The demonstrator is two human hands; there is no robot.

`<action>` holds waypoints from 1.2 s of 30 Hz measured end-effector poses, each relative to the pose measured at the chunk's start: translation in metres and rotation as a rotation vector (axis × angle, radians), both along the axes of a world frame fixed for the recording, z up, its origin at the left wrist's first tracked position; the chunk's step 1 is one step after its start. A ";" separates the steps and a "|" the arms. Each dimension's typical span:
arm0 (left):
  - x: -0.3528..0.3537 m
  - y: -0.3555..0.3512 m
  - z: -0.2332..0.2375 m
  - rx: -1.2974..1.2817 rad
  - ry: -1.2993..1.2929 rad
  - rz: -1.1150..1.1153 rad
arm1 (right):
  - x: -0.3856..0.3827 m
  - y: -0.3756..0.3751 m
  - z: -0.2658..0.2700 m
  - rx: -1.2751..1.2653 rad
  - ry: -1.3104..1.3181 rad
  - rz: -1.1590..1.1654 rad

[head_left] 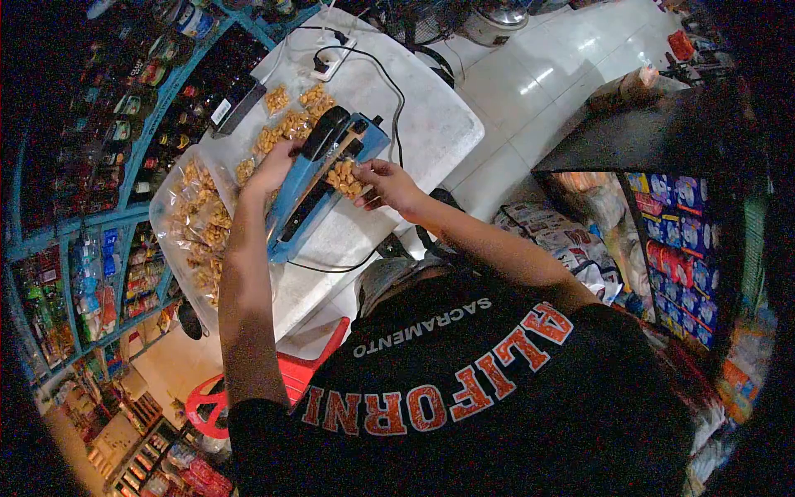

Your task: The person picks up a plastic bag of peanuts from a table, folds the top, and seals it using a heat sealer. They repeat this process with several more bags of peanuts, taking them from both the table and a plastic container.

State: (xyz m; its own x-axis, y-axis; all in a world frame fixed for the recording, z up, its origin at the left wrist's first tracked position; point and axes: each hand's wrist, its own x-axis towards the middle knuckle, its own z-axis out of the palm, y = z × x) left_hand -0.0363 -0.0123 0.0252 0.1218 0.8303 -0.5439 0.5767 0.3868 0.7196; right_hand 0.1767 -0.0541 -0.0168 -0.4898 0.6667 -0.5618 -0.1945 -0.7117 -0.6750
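A blue sealing machine with a black handle (326, 132) lies slantwise on the white table (439, 124). My right hand (392, 189) pinches a small clear bag of tan snack pieces (342, 178) at the machine's right side. On the other side, my left hand (273, 168) is against the machine near the handle, its fingers mostly hidden. Several small filled bags (287, 128) lie beyond my left hand. A large clear bag of the same snacks (199, 217) rests at the table's left edge, beside my left forearm.
A white power strip (334, 60) with black cables sits at the table's far end. Shelves of goods (153, 116) line the left. A red plastic chair (207, 407) stands below the table. At the right are a dark counter (638, 124) and stacked packs (681, 248).
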 end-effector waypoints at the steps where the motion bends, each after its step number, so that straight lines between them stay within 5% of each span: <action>1: -0.002 0.000 -0.002 0.044 -0.006 -0.027 | 0.001 0.000 0.000 0.018 -0.004 0.011; 5: -0.013 0.002 -0.001 0.145 -0.130 0.215 | 0.012 0.001 0.001 0.043 -0.019 0.060; 7: -0.020 0.003 0.013 0.459 -0.033 0.369 | 0.027 0.002 0.007 0.044 -0.053 0.021; 10: -0.017 -0.017 0.049 0.758 0.114 0.448 | 0.062 0.004 0.035 0.066 -0.095 -0.064; 12: 0.025 -0.043 0.101 0.834 -0.050 0.489 | 0.080 0.002 0.059 0.095 -0.106 -0.105; 19: 0.105 -0.083 0.164 0.865 -0.038 0.378 | 0.091 -0.021 0.152 0.339 0.243 -0.155; 22: 0.128 -0.089 0.189 0.918 -0.269 0.240 | 0.092 -0.027 0.170 0.474 0.444 -0.083; 33: 0.143 -0.114 0.218 0.976 -0.437 0.395 | 0.096 -0.031 0.183 0.710 0.343 0.063; 36: 0.144 -0.120 0.223 1.024 -0.314 0.379 | 0.087 -0.028 0.203 0.755 0.358 -0.097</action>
